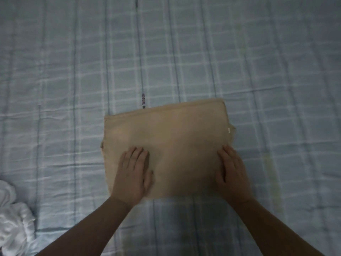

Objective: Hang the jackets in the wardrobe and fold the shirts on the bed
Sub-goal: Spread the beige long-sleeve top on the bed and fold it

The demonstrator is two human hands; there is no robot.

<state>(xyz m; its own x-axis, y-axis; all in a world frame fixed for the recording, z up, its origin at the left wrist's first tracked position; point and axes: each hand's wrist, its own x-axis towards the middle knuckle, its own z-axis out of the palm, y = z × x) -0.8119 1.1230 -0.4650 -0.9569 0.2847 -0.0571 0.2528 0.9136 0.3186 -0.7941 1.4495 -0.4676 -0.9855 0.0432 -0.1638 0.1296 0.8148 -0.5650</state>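
I am pressing my left hand [132,174] and right hand [232,172] flat, fingers straight, on the near part of a folded tan shirt [175,141] lying on the checked bedsheet [73,89]. My right fingertips are reaching its right edge. Bare sheet is spreading beyond my fingers; a white cloth [13,218] is bunching well left of my left wrist.
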